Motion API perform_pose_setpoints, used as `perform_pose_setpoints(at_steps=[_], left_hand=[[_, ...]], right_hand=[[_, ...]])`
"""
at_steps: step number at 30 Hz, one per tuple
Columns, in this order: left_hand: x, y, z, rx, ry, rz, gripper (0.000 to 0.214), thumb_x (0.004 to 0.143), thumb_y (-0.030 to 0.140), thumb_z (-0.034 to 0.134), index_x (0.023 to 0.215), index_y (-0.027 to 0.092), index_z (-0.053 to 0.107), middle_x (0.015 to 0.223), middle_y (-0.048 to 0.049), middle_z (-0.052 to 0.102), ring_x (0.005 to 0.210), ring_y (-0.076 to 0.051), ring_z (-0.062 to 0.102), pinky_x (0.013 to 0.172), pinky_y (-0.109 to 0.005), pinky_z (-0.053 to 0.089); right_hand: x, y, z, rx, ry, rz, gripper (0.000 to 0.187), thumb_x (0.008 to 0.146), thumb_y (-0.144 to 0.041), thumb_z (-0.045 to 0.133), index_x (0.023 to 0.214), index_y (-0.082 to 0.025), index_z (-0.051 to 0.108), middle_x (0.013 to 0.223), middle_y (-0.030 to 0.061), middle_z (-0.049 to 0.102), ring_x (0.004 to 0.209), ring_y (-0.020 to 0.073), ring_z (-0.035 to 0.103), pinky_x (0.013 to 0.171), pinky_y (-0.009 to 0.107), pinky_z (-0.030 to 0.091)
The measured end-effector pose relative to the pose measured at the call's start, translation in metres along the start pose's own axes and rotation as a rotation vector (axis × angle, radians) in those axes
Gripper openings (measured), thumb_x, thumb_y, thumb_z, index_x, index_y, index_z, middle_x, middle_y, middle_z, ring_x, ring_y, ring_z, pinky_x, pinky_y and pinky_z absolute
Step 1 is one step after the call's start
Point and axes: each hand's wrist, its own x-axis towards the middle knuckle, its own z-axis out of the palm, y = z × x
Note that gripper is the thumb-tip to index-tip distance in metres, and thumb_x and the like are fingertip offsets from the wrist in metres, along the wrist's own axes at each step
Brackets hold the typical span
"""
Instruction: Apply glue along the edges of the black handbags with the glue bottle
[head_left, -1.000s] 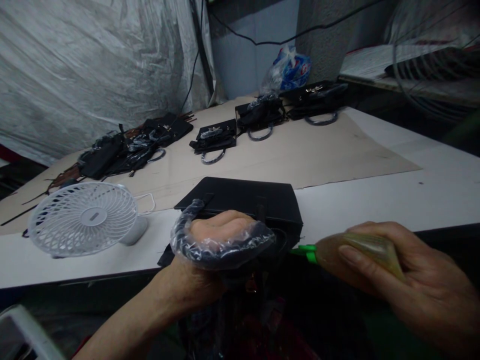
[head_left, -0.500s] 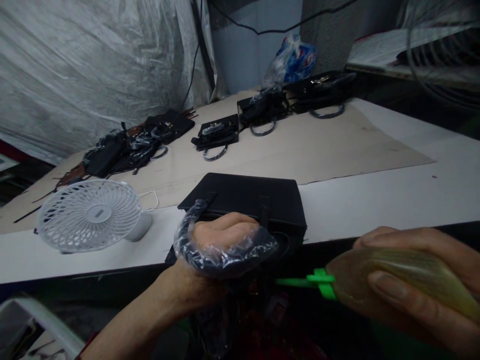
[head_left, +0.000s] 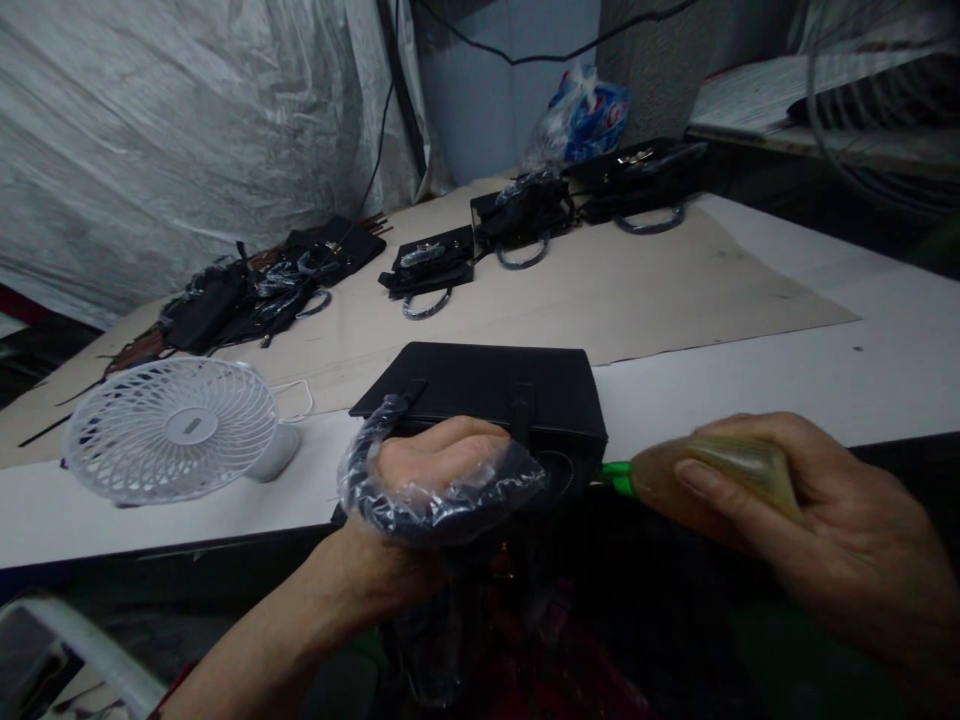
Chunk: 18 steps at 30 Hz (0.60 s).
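A black handbag (head_left: 480, 375) lies at the table's front edge, its plastic-wrapped handle (head_left: 442, 515) arching toward me. My left hand (head_left: 442, 455) reaches through that handle and is closed on the bag's near side; its fingertips are hidden. In my right hand (head_left: 795, 500) is a translucent, yellowish squeeze bottle (head_left: 675, 485) with a green nozzle (head_left: 618, 478). The nozzle points left at the bag's right side, and its tip is hidden there, so I cannot tell whether it touches.
A white fan (head_left: 180, 430) stands on the table left of the bag. Several black handbags (head_left: 431, 258) with wrapped handles lie farther back on brown board (head_left: 600, 300). Behind them sits a plastic bag with blue packaging (head_left: 592, 115). A pale metal frame (head_left: 90, 640) is at lower left.
My right hand has moved left and slightly up with the squeeze bottle, taking its nozzle to the handbag's right side. My left hand keeps its hold, while the view shifts slightly.
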Motion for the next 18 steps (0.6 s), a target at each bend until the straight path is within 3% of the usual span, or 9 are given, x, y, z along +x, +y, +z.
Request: perform_pose_setpoints(at_steps=[4,8,12,15,18], left_hand=[[0.0,-0.002,0.001,-0.02,-0.009,0.027,0.021,0.086,0.012,0.064,0.106,0.014,0.071,0.104,-0.0109,0.079,0.098,-0.019,0.076,0.081,-0.026,0.063],[-0.001,-0.003,-0.001,-0.052,-0.013,0.02,0.023,0.084,0.012,0.066,0.106,0.014,0.071,0.103,-0.0102,0.079,0.096,-0.019,0.076,0.08,-0.025,0.062],[-0.001,-0.003,-0.001,-0.044,-0.004,0.016,0.021,0.086,0.013,0.064,0.106,0.014,0.071,0.105,-0.0109,0.079,0.096,-0.019,0.076,0.08,-0.026,0.062],[-0.002,-0.003,0.001,-0.055,0.003,0.008,0.02,0.086,0.014,0.065,0.106,0.014,0.071,0.104,-0.0106,0.078,0.096,-0.019,0.076,0.08,-0.025,0.062],[-0.003,-0.004,0.003,-0.088,0.013,0.027,0.02,0.087,0.013,0.066,0.107,0.014,0.071,0.102,-0.0102,0.078,0.098,-0.018,0.075,0.083,-0.025,0.061]], right_hand=[[0.006,0.003,0.003,0.006,0.045,0.035,0.038,0.078,-0.065,0.069,0.078,-0.027,0.07,0.065,0.0011,0.073,0.049,0.023,0.065,0.044,0.033,0.048],[0.006,0.003,0.001,0.076,-0.04,0.025,0.033,0.08,-0.06,0.071,0.078,-0.027,0.072,0.065,-0.0007,0.072,0.049,0.0208,0.064,0.044,0.031,0.047],[0.008,0.005,0.005,-0.024,0.055,-0.021,0.039,0.079,-0.065,0.068,0.078,-0.025,0.07,0.066,0.0015,0.072,0.049,0.0226,0.064,0.046,0.034,0.049],[0.001,0.007,0.003,0.046,-0.012,-0.018,0.035,0.082,-0.063,0.07,0.079,-0.028,0.071,0.066,-0.0005,0.072,0.049,0.0219,0.064,0.044,0.032,0.05],[-0.012,0.007,-0.005,0.069,-0.06,-0.005,0.031,0.084,-0.066,0.069,0.089,-0.035,0.072,0.081,-0.0024,0.077,0.062,0.0236,0.072,0.047,0.03,0.055]])
